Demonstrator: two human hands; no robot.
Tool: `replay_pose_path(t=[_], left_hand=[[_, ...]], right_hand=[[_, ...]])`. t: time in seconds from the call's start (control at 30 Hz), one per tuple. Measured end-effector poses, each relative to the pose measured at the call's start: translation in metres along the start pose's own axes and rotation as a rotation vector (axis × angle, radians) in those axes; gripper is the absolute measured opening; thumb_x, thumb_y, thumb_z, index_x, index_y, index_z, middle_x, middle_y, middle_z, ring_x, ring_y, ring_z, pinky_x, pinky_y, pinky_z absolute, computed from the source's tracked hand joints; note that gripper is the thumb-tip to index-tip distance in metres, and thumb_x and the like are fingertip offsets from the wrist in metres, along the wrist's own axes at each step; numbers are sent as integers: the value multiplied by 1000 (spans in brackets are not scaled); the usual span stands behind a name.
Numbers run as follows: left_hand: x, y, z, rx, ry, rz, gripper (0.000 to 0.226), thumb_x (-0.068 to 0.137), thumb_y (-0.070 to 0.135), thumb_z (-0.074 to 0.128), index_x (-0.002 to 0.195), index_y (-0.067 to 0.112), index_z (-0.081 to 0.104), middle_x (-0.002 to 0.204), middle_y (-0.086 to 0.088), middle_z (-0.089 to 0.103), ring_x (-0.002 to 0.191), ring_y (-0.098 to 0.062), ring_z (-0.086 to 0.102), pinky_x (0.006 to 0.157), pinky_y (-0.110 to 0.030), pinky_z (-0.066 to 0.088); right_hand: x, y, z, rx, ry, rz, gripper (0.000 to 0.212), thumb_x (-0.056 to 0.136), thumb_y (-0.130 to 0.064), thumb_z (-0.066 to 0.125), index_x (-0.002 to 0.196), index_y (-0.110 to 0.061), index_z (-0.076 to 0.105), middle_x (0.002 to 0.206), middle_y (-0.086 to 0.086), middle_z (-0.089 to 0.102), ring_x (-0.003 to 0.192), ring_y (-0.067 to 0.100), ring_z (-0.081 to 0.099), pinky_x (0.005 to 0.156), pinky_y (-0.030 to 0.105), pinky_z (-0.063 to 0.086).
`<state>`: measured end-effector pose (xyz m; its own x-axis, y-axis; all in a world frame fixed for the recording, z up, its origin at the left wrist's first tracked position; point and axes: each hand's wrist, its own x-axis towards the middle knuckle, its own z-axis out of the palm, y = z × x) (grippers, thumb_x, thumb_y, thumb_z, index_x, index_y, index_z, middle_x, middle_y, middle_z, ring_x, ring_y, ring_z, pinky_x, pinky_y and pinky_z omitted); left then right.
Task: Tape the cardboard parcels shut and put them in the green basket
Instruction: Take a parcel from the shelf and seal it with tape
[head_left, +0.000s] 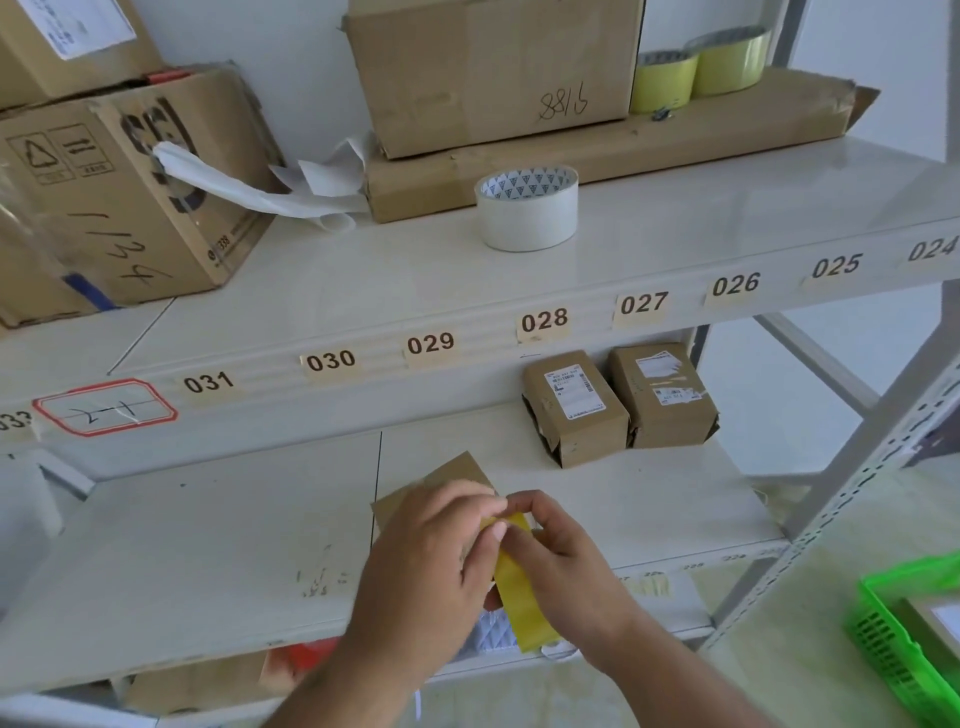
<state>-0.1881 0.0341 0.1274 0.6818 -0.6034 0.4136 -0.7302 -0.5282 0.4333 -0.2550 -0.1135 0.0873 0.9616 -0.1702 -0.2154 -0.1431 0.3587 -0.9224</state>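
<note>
Both my hands meet over the lower shelf at a roll of yellow tape (522, 597). My left hand (431, 566) grips the roll from the left, and my right hand (561, 556) pinches the tape's free end at the top. Behind my hands a small cardboard parcel (447, 478) lies on the shelf, mostly hidden. Two more small cardboard parcels (574, 410) (665, 395) with labels stand farther back on the same shelf. The green basket (893, 644) is at the lower right with a parcel (935, 618) inside.
The upper shelf holds a white tape roll (527, 210), two yellow-green tape rolls (696, 70), a large box (493, 67) on flat cardboard, and boxes (119, 192) at left. A perforated metal upright (857, 499) stands between shelf and basket.
</note>
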Motion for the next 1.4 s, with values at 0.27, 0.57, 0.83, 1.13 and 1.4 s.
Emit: replay_pose_path(t=[0.27,0.57,0.83,1.13,1.4], left_hand=[[20,3,-1,84,-153,-163,41,102,43,55,141,35,59,140,24,56,130,2,46,113,-27,39],[21,8,-2,2,-186,-260,36,97,40,64,133,38,63,112,36,54,118,5,51,104,-23,44],[21,5,-6,-1,-292,-321,48,99,48,57,146,39,50,143,25,51,133,4,45,110,-22,39],[21,6,-3,-33,-349,-368,47,99,51,56,145,42,50,127,32,59,118,8,54,102,-26,49],[20,6,-1,-26,-355,-381,26,101,50,53,124,46,42,119,31,64,93,6,60,82,-24,50]], right_hand=[[-6,-2,-4,-80,-51,-31,14,107,-26,59,113,-13,62,85,16,68,74,26,70,62,31,57],[-14,-3,-8,-97,-59,-31,13,108,-23,57,115,-12,62,85,15,66,72,24,69,63,30,57],[-15,-1,-9,-104,-71,-16,12,108,-23,58,114,-14,63,87,17,68,73,24,71,64,31,58],[-15,-1,-9,-105,-81,-4,13,107,-25,59,113,-15,63,86,14,69,72,23,71,64,32,58],[-15,-3,-9,-85,-88,9,16,107,-24,59,116,-12,63,86,14,69,73,23,71,65,32,58]])
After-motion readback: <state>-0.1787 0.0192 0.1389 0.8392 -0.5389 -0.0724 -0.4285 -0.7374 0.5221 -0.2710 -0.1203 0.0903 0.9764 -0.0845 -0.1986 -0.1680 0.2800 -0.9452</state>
